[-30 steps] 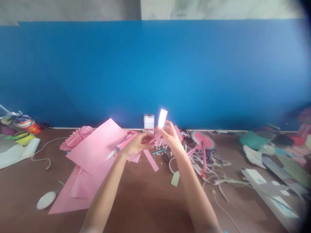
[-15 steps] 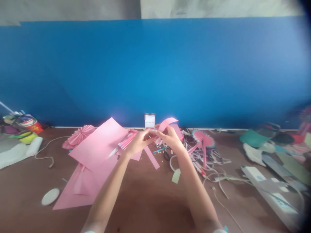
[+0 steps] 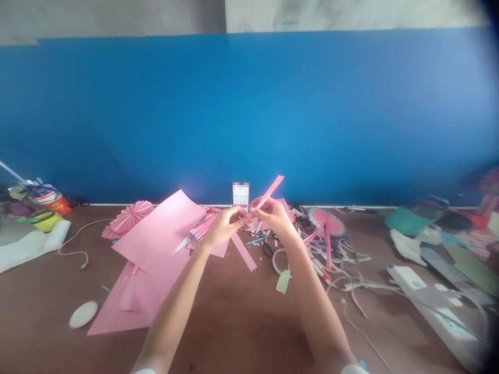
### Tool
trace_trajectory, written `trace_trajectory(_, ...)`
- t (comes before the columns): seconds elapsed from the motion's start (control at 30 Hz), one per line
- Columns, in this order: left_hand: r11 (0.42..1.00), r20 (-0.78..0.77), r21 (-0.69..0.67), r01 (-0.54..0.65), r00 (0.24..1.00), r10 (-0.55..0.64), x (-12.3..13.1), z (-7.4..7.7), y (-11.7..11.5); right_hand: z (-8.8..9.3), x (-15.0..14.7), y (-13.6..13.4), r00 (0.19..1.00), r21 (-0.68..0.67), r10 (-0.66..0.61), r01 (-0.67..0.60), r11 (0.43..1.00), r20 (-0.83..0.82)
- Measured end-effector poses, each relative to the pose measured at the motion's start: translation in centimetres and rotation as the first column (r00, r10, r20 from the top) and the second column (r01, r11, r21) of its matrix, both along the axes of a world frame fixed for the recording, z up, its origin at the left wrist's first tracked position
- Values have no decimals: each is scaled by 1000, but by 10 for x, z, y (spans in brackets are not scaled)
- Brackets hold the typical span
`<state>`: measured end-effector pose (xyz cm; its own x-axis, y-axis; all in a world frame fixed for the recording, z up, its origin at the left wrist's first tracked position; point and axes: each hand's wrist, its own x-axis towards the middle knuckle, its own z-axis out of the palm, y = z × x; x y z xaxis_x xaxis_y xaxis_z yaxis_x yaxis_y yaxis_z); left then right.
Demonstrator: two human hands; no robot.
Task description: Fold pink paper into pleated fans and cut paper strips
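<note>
Both my hands meet in the middle of the head view, above the back of the table. A narrow pink paper strip (image 3: 272, 191) sticks up and to the right from between the fingers of my right hand (image 3: 273, 214). My left hand (image 3: 225, 224) pinches the lower end of the same strip, thumb and forefinger pressed together. Another pink strip (image 3: 244, 252) lies on the table just below the hands. Large pink paper sheets (image 3: 159, 223) lie beside my left forearm, with a pleated pink paper piece (image 3: 203, 228) near that wrist.
A phone (image 3: 240, 195) stands upright against the blue wall. Pink paper rosettes (image 3: 134, 215) lie at left, and a pink rosette with tails (image 3: 326, 223) rests on paper scraps at right. Scissors (image 3: 267, 249), a power strip (image 3: 429, 306), cables and a white oval object (image 3: 83, 315) are around.
The pink strip in my hands was curled over to the right and now points straight up and right. My right fingers have shifted slightly; the left hand stays nearly in place.
</note>
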<state>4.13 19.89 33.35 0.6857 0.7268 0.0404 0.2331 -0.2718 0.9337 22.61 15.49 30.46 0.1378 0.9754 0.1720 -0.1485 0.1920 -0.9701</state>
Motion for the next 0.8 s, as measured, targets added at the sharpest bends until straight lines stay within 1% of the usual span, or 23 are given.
trace_trajectory(0.13,1000,47,-28,5,999,-4,-1,-2,0,-1,-4,3,996,-16,-50,48,999,-81)
trace_trajectory(0.2,999,66,-43,-15,998,18,-1,-3,1,-2,-4,4,992,-32,-75,72,997,-105)
trace_trajectory(0.3,997,37,-44,-56,998,58,-2,-6,3,-3,-2,5,991,-35,-91,88,996,-100)
trace_trajectory(0.37,997,13,-49,-56,998,57,-2,-8,4,-4,0,6,991,-33,-100,97,995,-94)
trace_trajectory(0.5,997,-24,-76,-8,1000,6,-3,-11,3,-10,5,9,988,-24,-119,117,993,-97)
trace_trajectory(0.63,993,-156,-58,101,982,-109,-5,-13,2,-17,12,14,986,-19,-137,136,991,-90)
trace_trajectory(0.73,991,-251,-34,129,959,-133,-6,-13,2,-20,16,17,987,-27,-126,124,992,-96)
trace_trajectory(0.8,990,-267,-39,139,953,-144,-5,-12,1,-20,17,18,987,-33,-119,115,993,-111)
